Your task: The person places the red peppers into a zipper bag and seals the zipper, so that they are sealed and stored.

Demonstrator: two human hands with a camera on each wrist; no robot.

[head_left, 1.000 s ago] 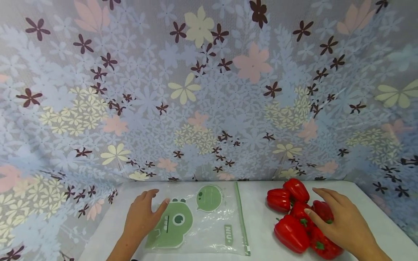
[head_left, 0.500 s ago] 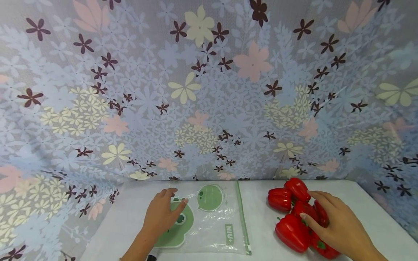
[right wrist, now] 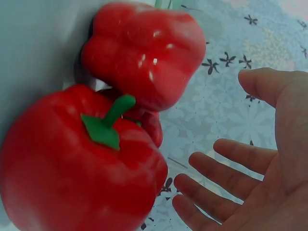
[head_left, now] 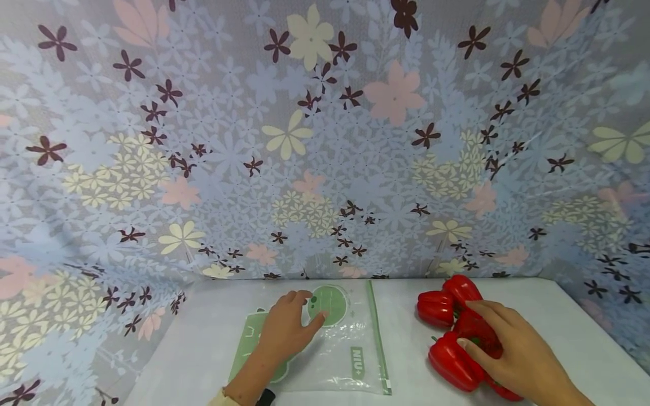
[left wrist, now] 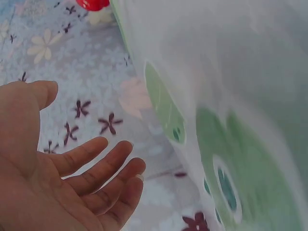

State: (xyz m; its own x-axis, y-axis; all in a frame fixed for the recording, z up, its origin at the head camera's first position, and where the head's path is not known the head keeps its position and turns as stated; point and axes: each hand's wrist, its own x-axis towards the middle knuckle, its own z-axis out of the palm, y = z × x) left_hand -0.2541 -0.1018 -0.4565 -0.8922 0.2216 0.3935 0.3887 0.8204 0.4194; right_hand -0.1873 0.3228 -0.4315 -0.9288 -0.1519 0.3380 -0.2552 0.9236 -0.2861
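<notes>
My left hand [head_left: 286, 330] is over a clear zip bag [head_left: 340, 366] with a green cartoon dinosaur print, which lies flat on the white table. In the left wrist view, this hand [left wrist: 72, 178] has spread, slightly bent fingers and an unfilled palm beside the bag [left wrist: 250, 168]. My right hand [head_left: 523, 355] hovers over a cluster of red bell peppers [head_left: 452, 361], covering some of them. The right wrist view has the hand [right wrist: 260, 183] with fingers extended, apart from a green-stemmed pepper [right wrist: 72, 178] and another pepper [right wrist: 144, 53].
The white table [head_left: 401, 338] ends at the back against a floral curtain [head_left: 325, 169], which also rises on both sides. Two peppers [head_left: 435, 308] sit at the far side of the cluster. The bag's green zip edge [head_left: 377, 332] faces the peppers.
My left hand has moved right across the bag, from the dinosaur print toward the round speech bubble. The right hand has shifted slightly left over the peppers.
</notes>
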